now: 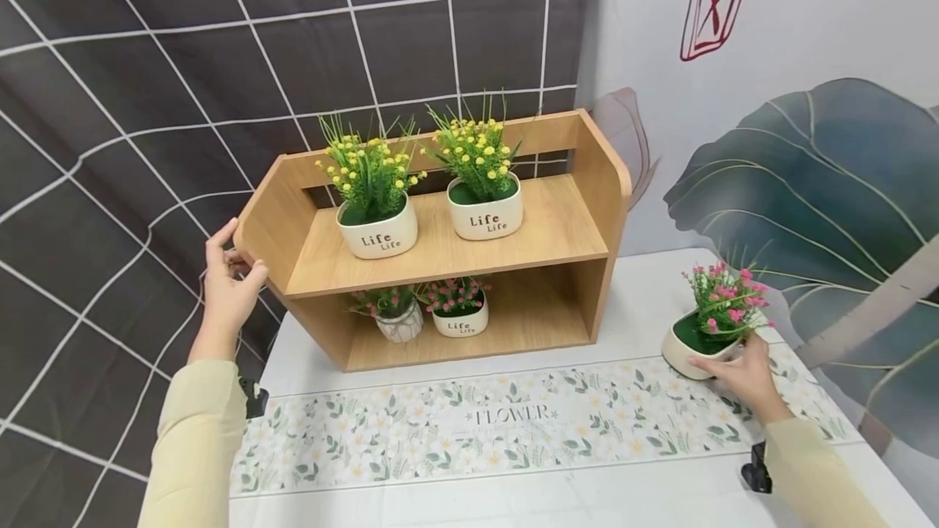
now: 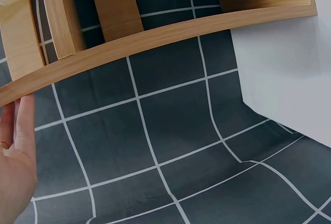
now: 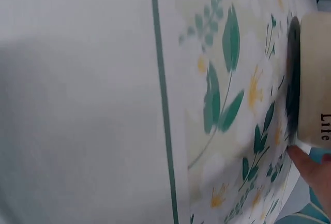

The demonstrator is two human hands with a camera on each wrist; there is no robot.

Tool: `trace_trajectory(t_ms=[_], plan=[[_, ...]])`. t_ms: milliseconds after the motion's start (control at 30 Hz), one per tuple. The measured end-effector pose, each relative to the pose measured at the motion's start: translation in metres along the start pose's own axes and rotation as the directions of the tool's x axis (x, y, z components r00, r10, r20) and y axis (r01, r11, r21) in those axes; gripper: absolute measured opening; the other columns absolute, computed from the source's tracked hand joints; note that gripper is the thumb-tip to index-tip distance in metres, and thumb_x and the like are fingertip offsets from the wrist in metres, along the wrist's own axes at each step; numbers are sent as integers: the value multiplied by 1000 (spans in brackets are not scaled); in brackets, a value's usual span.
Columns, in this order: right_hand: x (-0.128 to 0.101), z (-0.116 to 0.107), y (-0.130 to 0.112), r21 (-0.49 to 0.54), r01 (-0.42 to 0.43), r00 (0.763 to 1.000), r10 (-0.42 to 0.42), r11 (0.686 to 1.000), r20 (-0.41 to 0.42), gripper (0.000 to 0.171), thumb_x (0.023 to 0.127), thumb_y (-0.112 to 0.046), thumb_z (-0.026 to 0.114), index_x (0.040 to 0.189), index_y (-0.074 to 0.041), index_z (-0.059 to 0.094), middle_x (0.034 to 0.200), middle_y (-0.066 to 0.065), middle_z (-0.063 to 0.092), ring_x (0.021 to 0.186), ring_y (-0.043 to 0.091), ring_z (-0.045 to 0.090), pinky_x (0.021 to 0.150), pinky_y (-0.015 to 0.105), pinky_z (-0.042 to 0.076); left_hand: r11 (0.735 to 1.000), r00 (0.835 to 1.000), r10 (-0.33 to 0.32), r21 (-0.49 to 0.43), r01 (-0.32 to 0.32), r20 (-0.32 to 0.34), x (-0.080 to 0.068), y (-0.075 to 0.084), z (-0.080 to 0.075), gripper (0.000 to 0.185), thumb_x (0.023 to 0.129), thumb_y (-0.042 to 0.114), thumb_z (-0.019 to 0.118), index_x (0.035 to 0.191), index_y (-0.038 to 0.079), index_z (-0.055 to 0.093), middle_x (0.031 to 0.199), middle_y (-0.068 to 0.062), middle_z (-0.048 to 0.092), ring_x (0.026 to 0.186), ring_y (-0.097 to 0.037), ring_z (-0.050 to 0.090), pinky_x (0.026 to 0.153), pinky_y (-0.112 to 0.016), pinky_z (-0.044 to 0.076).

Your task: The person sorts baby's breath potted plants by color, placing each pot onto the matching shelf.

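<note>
At the right of the table, my right hand [image 1: 748,381] grips a white oval pot of pink artificial flowers [image 1: 726,304], thumb across its front. The pot is tilted; in the right wrist view its wall [image 3: 315,79] shows at the right edge, just above the printed cloth, with a fingertip beside its base. My left hand [image 1: 231,283] touches the left side panel of a two-tier wooden shelf [image 1: 447,267]. In the left wrist view its fingers [image 2: 25,123] lie fairly straight against the panel's outer side.
Two white "Life" pots with yellow flowers [image 1: 377,231] [image 1: 486,214] stand on the upper tier. On the lower tier sit a grey-white pot [image 1: 401,324] and a white pot [image 1: 460,323], both with pink flowers. A floral "FLOWER" strip [image 1: 513,430] crosses the white table.
</note>
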State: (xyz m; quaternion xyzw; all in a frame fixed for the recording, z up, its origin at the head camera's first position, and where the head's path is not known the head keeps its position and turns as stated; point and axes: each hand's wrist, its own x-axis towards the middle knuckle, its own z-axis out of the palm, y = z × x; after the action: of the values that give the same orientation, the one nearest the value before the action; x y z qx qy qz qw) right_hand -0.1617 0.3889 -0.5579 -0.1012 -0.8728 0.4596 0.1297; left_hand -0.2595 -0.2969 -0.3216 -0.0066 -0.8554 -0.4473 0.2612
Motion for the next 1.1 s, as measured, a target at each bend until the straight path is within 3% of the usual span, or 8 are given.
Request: trace_trajectory(t_ms=[100,233,500,767,900,1100], plan=[[-2,3,-4,21,-36,999,35,999,17,97,78,-21,77,145,12,14,138,41,25,124,57,27,97,69,27,1000,1000,-5,3,5,3,0,3,0,67,84,-7,47,145,12,29,90,22,47,79,2,45,66,-6,39],[-8,8,-12,5,-91,995,91,996,34,106,79,-26,75,147,10,3,142,43,14,125,59,22,94,69,27,1000,1000,-9,17,9,9,1,4,1,68,84,-6,47,146,14,29,92,21,46,79,2,45,67,-5,39],[-18,17,-26,-21,-102,995,102,995,-2,114,75,-27,79,149,7,-1,148,40,5,131,59,15,101,71,22,1000,1000,5,19,-5,4,4,-1,2,69,85,-4,49,146,19,29,92,22,46,80,2,45,68,-10,38],[-41,29,-48,-47,-111,991,107,993,-74,115,71,-26,81,150,4,4,145,39,13,128,57,22,96,71,28,999,1000,-1,33,1,6,2,-1,1,68,86,-2,49,147,21,28,96,18,46,80,3,45,68,-9,38],[-52,39,-60,-53,-129,985,122,990,-123,116,67,-24,83,150,3,8,145,36,17,130,53,23,100,68,27,999,1000,-17,36,16,5,0,0,0,68,86,-1,49,147,22,28,98,16,47,81,3,45,67,-7,39],[-70,54,-81,-4,-133,986,131,991,-102,115,66,-21,84,149,6,9,144,36,20,132,51,23,106,64,24,999,999,-35,26,34,8,-2,-1,0,69,86,-1,48,147,22,28,97,18,46,82,3,45,67,-6,39]])
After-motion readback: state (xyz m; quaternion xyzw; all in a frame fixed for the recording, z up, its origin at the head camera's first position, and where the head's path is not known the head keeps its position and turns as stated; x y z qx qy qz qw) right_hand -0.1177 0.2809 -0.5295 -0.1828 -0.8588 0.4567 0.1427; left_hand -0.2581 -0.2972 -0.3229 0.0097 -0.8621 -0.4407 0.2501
